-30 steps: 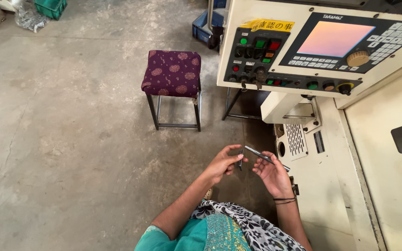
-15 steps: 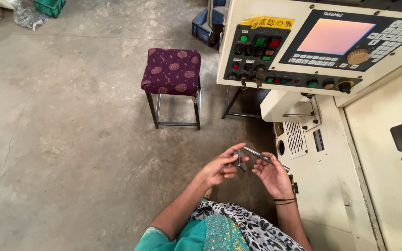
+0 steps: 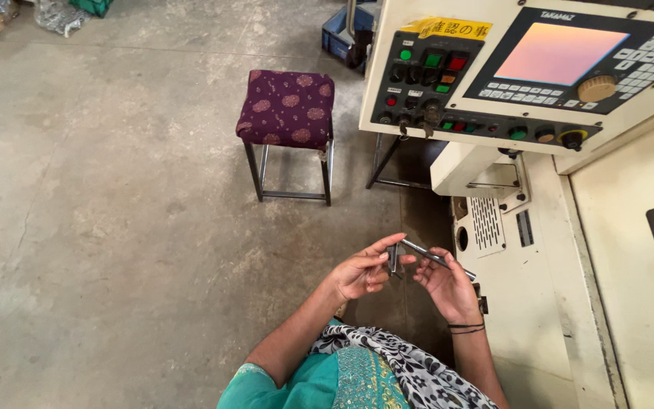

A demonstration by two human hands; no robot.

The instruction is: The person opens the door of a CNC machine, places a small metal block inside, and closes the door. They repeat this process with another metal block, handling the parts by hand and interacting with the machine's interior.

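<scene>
The left hand (image 3: pixel 359 271) is curled, thumb and forefinger pinching a short dark metal piece (image 3: pixel 393 257) that stands nearly upright at the fingertips, seemingly so its end can be seen from above. The right hand (image 3: pixel 448 286) is cupped palm-up beside it, fingers closed loosely round a thin metal rod (image 3: pixel 429 257) that slants across them from upper left to lower right, its upper end meeting or almost meeting the piece; whether the two touch is too small to tell. Both hands are raised in front of the body, close together, which keeps the small parts under the eyes and clear of the machine. Dark bangles (image 3: pixel 466 327) sit on the right wrist, and a teal garment with a patterned scarf (image 3: pixel 387 371) shows below. Just to the right stands a cream machine cabinet (image 3: pixel 539 303) with a vent grille (image 3: pixel 486 223), and above it a tilted control panel (image 3: pixel 478 83) with coloured buttons and a pinkish screen (image 3: pixel 558 53), angled to face an operator. Further off, on the concrete floor (image 3: pixel 115 227), a purple-cushioned stool (image 3: pixel 288 106) stands well apart, with a blue crate (image 3: pixel 338 30) behind it.
</scene>
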